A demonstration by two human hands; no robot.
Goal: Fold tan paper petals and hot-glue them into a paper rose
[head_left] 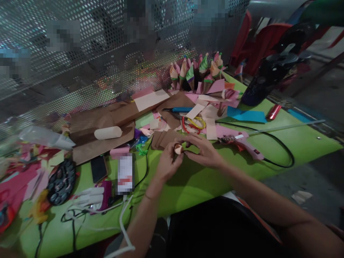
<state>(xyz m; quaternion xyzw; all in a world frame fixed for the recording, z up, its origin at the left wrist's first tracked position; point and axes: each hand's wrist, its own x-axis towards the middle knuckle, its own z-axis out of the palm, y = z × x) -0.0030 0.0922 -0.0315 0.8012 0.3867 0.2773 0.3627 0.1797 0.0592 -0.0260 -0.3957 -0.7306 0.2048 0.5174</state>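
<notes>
My left hand (168, 162) is closed around a small rolled piece of paper (178, 149), peach at the end that faces me and brown around it. From the right, my right hand (202, 150) curls its fingers and thumb at the same roll; its fingertips are partly hidden, but they seem to grip the brown edge. Just behind the hands lie overlapping brown paper pieces (162, 139). Scissors with red and yellow handles (197, 123) and a blue cutter knife (182, 110) rest beyond them. A pink glue gun (245, 143) lies right of my right hand.
Paper ice-cream cones (190, 76) stand grouped at the back. A dark bottle (264, 77) is at the right. On the left are a phone (99, 169), a black round tray (62, 182), a cream roll (108, 133) and a white cable (122, 218). A perforated metal screen (107, 71) borders the green table (193, 190).
</notes>
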